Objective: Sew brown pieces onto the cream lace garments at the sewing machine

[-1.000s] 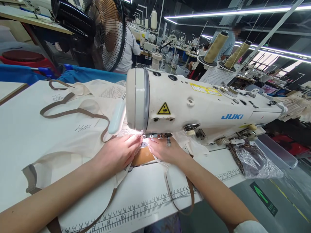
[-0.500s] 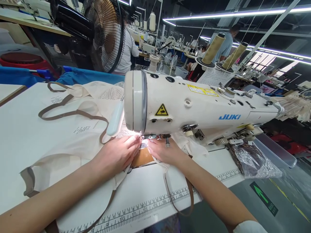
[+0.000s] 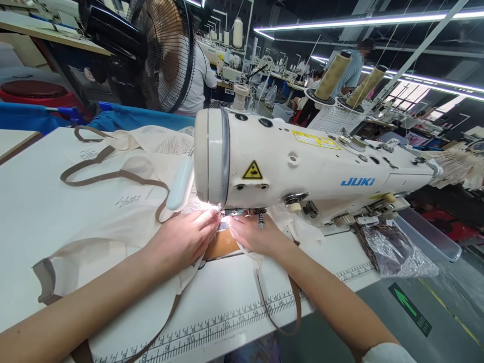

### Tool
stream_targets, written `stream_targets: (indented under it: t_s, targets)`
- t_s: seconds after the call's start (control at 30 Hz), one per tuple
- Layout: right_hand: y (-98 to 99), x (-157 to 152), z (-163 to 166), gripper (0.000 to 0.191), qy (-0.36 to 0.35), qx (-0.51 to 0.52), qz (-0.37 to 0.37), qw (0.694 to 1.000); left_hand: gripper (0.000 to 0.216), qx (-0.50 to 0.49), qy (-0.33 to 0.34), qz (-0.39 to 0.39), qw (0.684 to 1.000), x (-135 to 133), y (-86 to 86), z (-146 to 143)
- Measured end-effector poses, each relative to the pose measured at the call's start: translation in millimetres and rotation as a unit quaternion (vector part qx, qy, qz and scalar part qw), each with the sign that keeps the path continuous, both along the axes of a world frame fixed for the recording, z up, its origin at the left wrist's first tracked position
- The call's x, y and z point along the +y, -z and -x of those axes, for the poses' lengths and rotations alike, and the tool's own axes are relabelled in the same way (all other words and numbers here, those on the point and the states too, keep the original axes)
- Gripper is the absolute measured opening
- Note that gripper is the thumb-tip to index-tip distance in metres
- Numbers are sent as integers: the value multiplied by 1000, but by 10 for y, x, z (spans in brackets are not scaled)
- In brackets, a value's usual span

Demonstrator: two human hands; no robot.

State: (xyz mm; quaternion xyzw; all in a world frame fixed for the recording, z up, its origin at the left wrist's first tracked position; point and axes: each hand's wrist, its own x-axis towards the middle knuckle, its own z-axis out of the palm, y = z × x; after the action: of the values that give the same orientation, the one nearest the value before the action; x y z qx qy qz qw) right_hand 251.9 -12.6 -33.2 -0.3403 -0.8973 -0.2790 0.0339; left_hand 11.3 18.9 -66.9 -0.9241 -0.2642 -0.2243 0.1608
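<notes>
At the lit needle area of a white sewing machine (image 3: 280, 161), my left hand (image 3: 187, 234) pinches the edge of a cream garment (image 3: 189, 280), fingertips close by the presser foot. On the other side of the foot, my right hand (image 3: 257, 234) is closed on the same garment, its fingertips partly hidden under the machine head. A brown strap (image 3: 296, 302) loops down over the table edge below my right wrist. Between the hands shows a tan plate (image 3: 223, 245) in the machine bed. The stitching point itself is too bright and covered to make out.
More cream fabric with brown straps (image 3: 113, 176) spreads over the white table (image 3: 22, 201) at left. A ruler strip (image 3: 212, 327) runs along the front edge. A plastic bag (image 3: 401, 252) lies at right. Behind stand a fan (image 3: 168, 55), thread cones (image 3: 333, 75) and other people.
</notes>
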Motion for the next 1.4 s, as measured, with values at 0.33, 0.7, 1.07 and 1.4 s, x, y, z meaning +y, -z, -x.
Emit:
stream_targets:
  t_s: [0.33,0.7,1.07,1.4]
  targets:
    - [-93,-37,27,30,21,-19,31,999,35,25,18,9,999,6,-132,8]
    - [-101,-20,38,32,-1,-21,-15,1000,38,21,23,-66,997,-8,-159,-30]
    - [-52,-7,-1,33,-17,-36,-33,999,40,8,25,-24,999,-13,-135,-4]
    - [-5,-2,-5,30,-10,-40,-39,998,40,4,17,22,1000,-2,-98,27]
